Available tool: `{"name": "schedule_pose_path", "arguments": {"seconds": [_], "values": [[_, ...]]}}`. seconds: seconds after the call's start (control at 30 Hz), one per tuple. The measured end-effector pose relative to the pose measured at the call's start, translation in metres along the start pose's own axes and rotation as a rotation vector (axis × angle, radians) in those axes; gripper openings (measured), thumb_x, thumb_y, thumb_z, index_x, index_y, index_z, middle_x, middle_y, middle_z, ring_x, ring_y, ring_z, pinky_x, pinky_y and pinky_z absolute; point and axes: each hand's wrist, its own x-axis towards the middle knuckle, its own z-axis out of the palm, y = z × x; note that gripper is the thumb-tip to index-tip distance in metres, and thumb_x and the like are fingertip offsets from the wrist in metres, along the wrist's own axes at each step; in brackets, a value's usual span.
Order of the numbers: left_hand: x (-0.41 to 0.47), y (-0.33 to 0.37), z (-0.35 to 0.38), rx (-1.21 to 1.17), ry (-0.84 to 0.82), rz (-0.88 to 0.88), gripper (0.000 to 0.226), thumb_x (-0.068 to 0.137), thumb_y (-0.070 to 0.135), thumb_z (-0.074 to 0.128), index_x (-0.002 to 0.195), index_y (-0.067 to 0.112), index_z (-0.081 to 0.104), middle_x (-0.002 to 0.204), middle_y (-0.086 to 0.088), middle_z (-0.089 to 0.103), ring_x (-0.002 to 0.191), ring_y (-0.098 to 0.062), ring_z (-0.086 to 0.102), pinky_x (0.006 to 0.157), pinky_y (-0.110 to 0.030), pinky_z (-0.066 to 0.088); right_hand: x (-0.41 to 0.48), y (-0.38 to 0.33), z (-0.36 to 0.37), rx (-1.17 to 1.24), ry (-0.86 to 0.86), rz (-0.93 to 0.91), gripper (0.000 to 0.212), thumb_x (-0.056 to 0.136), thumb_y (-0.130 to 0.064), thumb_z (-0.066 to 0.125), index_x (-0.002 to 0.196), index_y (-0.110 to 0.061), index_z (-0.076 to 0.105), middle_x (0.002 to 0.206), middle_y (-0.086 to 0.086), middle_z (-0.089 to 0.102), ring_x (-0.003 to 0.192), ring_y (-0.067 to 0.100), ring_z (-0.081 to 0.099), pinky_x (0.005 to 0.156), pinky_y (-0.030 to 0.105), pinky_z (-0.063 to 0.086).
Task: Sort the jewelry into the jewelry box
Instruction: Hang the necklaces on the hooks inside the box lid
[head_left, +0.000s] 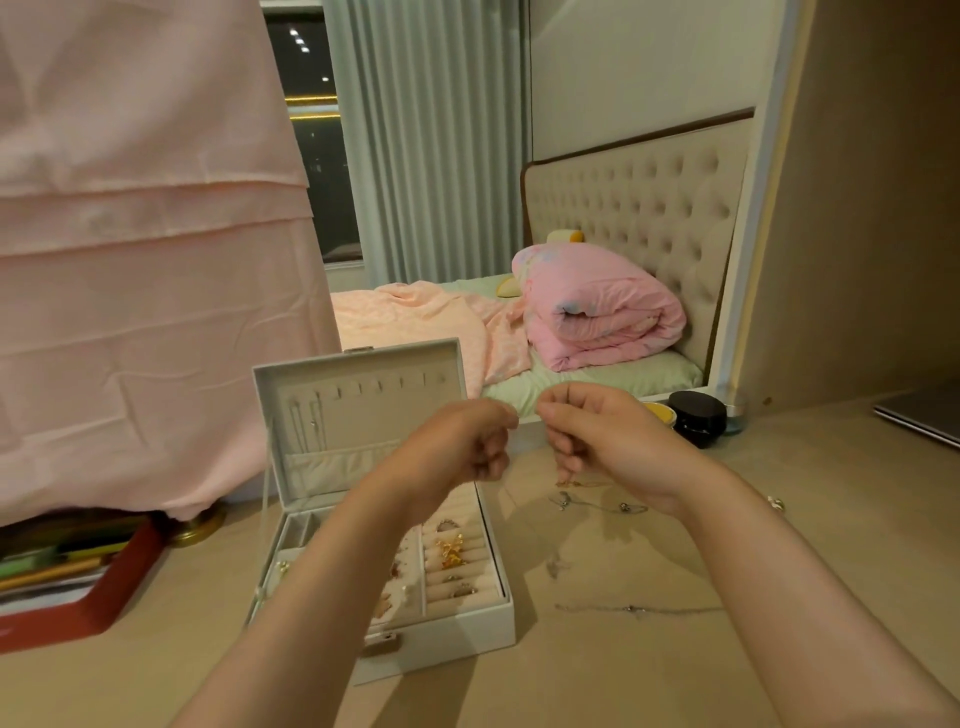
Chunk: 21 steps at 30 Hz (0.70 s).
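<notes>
Head view: left hand (467, 441) and right hand (608, 441) pinch thin chain (566, 481).

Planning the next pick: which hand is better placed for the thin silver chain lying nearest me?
Probably right: the right hand is on the same side as the thin silver chain, while the left hand is over the open white jewelry box.

A pink cloth (145, 260) hangs at the left, over a brass base (200, 525) and a red tray (119, 587) on the tan surface (675, 675). Behind are a dark window (311, 130) and a pale curtain (431, 140). The bed's tufted headboard (639, 218) backs a rolled pink quilt (597, 312) on a green sheet (623, 376), with a peach blanket (415, 322) beside it. 1 black case (696, 415) sits near the bed's corner, touching a yellow dish (657, 413).
</notes>
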Motion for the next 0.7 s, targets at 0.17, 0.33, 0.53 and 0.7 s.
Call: {"name": "schedule_pose_path", "arguments": {"seconds": [0.17,0.33,0.53,0.7], "values": [[-0.017,0.022,-0.029,0.038,-0.052,0.093,0.032,0.093,0.019,0.059,0.063,0.024,0.068,0.064,-0.004,0.033,0.062,-0.021,0.044,0.065,-0.031,0.042,0.007,-0.020,0.024,-0.146,-0.051,-0.034,0.014,0.096,-0.017,0.067,0.103,-0.008,0.074,0.057,-0.002,0.047,0.047,0.014,0.037,0.049,0.027,0.037],[-0.037,0.032,-0.058,0.060,-0.034,0.104,0.021,0.097,0.022,0.058,0.079,0.019,0.069,0.065,-0.005,0.033,0.064,-0.022,0.047,0.066,-0.030,0.045,0.020,-0.041,0.046,-0.127,-0.056,-0.070,0.009,0.093,-0.021,0.070,0.091,-0.013,0.075,0.060,0.002,0.048,0.047,0.015,0.039,0.048,0.027,0.040],[-0.059,0.038,-0.092,-0.038,-0.059,0.101,0.022,0.094,0.025,0.060,0.073,0.019,0.064,0.066,-0.004,0.041,0.068,-0.021,0.056,0.075,-0.032,0.055,0.038,-0.061,0.070,-0.099,-0.034,-0.091,0.014,0.099,-0.019,0.062,0.097,-0.009,0.071,0.068,-0.001,0.058,0.051,0.015,0.047,0.048,0.028,0.042],[-0.064,0.039,-0.115,-0.035,0.179,0.140,0.019,0.099,0.020,0.055,0.082,0.014,0.061,0.065,0.002,0.047,0.059,-0.013,0.048,0.061,-0.028,0.051,0.057,-0.060,0.095,-0.150,0.029,-0.108,0.015,0.099,-0.019,0.061,0.095,-0.008,0.072,0.067,0.000,0.059,0.045,0.013,0.047,0.040,0.023,0.033]]}}
